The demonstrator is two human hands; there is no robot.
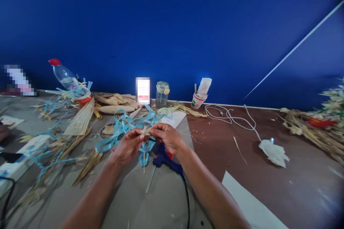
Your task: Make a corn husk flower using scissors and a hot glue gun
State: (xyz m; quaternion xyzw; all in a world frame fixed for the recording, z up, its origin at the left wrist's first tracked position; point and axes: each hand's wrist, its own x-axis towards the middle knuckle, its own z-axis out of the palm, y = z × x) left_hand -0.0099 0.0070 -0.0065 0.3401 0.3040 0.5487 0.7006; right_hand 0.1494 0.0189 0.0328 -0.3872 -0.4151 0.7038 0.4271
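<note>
Close together over the table, both of my hands pinch a small pale corn-husk flower [145,132]. My left hand [129,144] grips its left side with thumb and fingers. From the other side, my right hand [167,138] closes its fingertips on it. Part of the flower is hidden by the fingers. Loops of light blue ribbon [118,128] lie behind and beneath the hands. A thin stick [144,164] shows below the flower. Under my right wrist lies a dark blue glue gun [169,164] with a glue stick [151,181] close by.
Corn husks [115,102] line the wall, near a clear jar [162,94] and a paper cup [199,101]. A bottle [64,75] tilts at left above blue-wrapped stems [45,164]. At right are a white cable [249,123], crumpled tissue [273,153] and white paper [247,204]. Another person's hand [3,131] shows far left.
</note>
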